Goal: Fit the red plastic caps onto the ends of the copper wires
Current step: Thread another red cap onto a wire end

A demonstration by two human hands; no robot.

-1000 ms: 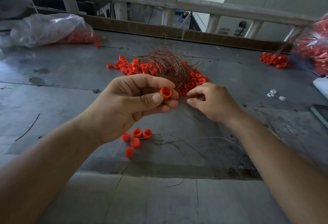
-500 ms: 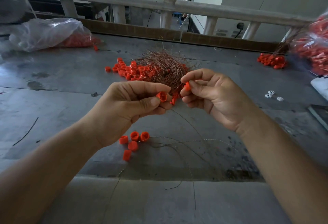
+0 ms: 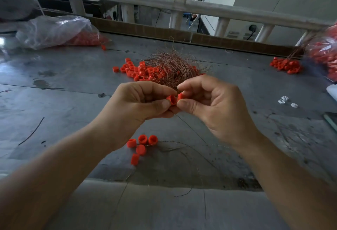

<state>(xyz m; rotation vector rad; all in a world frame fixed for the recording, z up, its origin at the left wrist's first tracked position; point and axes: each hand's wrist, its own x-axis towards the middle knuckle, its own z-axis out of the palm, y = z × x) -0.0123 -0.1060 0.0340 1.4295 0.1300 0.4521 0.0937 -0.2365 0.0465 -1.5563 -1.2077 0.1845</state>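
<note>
My left hand point(image 3: 138, 104) pinches a red plastic cap point(image 3: 171, 99) between thumb and fingers, its open end facing me. My right hand point(image 3: 213, 105) pinches a second red cap point(image 3: 180, 96) right beside it, the two caps touching. A thin copper wire point(image 3: 189, 127) trails down from between the hands onto the grey table point(image 3: 73, 105). Behind the hands lies a tangled bundle of copper wires point(image 3: 171, 65) with a heap of loose red caps point(image 3: 140, 71) around it. Several capped wire ends point(image 3: 141, 145) lie below my left wrist.
A clear bag of red caps point(image 3: 58, 31) sits at the back left, another bag point(image 3: 326, 54) at the right edge with a small cap pile point(image 3: 286, 64) beside it. Small white pieces point(image 3: 287, 101) lie at right. A wooden rail point(image 3: 164, 1) bounds the far side.
My right hand lifted a cap from the heap and brought it left to meet the cap in my left hand. The left hand kept its cap and barely moved.
</note>
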